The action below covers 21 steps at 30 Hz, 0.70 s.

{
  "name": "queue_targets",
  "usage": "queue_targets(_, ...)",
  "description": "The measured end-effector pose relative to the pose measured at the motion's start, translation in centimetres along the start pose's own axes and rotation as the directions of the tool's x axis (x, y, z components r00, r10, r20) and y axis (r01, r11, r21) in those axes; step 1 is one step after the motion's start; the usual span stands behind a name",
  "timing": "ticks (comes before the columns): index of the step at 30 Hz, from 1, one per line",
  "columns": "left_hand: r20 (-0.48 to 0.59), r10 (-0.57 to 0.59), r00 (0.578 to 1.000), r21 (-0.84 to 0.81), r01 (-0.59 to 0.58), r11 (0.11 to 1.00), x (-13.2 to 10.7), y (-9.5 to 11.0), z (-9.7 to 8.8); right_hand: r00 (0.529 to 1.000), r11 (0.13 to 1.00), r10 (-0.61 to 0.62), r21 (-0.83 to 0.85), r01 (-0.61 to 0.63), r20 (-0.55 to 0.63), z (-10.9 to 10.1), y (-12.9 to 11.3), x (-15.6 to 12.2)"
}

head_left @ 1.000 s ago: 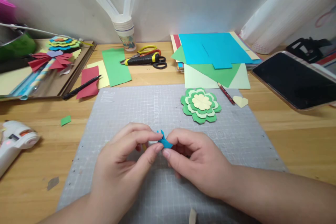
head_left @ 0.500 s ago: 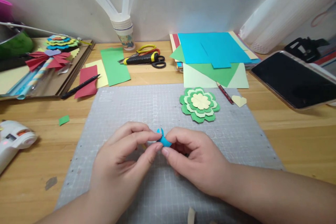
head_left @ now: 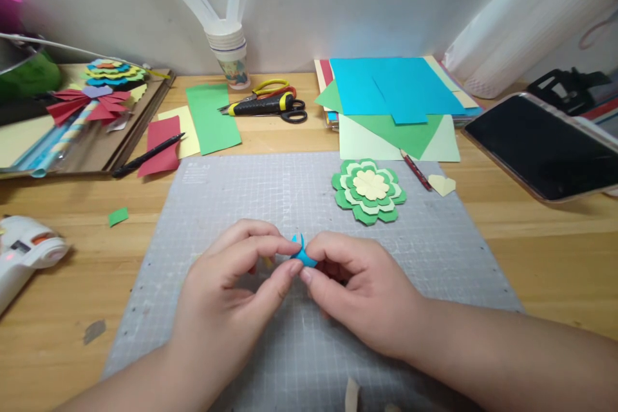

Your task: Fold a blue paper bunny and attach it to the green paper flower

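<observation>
A small curled piece of blue paper (head_left: 304, 257) is pinched between my two hands above the grey cutting mat (head_left: 241, 187). My left hand (head_left: 236, 290) grips its left side between thumb and index finger. On its right side, the thumb and fingers of my right hand (head_left: 362, 290) are closed. Pointed tips of the paper stick up between the fingertips; the rest is hidden. Beyond my right hand, a layered paper flower (head_left: 369, 192) in green, pale green and cream lies flat on the mat.
Scissors (head_left: 293, 112) and a black-and-yellow utility knife (head_left: 261, 105) lie behind the mat. A stack of coloured paper (head_left: 400, 87), a pencil (head_left: 415, 169) and a tablet-like device (head_left: 545, 148) are at right. A white glue gun (head_left: 29, 248) and black pen (head_left: 149, 154) lie left.
Both hands keep their pinch on the blue paper. My left hand has shifted slightly right, and the paper's upright tips have turned a little. The camera view has moved slightly.
</observation>
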<state>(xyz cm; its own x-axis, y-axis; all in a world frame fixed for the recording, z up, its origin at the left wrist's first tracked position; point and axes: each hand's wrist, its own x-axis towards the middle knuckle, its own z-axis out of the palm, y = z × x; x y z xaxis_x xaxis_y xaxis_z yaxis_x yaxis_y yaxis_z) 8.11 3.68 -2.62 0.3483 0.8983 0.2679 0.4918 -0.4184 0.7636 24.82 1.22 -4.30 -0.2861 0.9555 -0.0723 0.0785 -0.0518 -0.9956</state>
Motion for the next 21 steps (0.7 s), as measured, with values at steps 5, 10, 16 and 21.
queue_targets(5,0.04,-0.008,0.999,-0.029,0.009,1.0,0.13,-0.18,-0.01,1.0,0.999,-0.021,-0.04,0.02,-0.016,-0.04,-0.17,-0.01)
queue_targets(10,0.086,-0.046,0.995,-0.081,0.053,0.995,0.25,-0.13,0.05,0.999,0.998,-0.038,-0.056,0.037,-0.007,-0.14,-0.29,0.07)
queue_targets(16,0.096,-0.071,0.993,-0.09,0.08,0.993,0.11,-0.09,-0.05,1.0,0.999,-0.012,-0.045,0.012,-0.001,-0.1,-0.27,0.15)
queue_targets(21,0.101,-0.073,0.992,-0.091,0.083,0.992,0.21,0.02,-0.13,1.0,1.0,0.003,-0.027,-0.003,0.006,-0.06,-0.12,0.12)
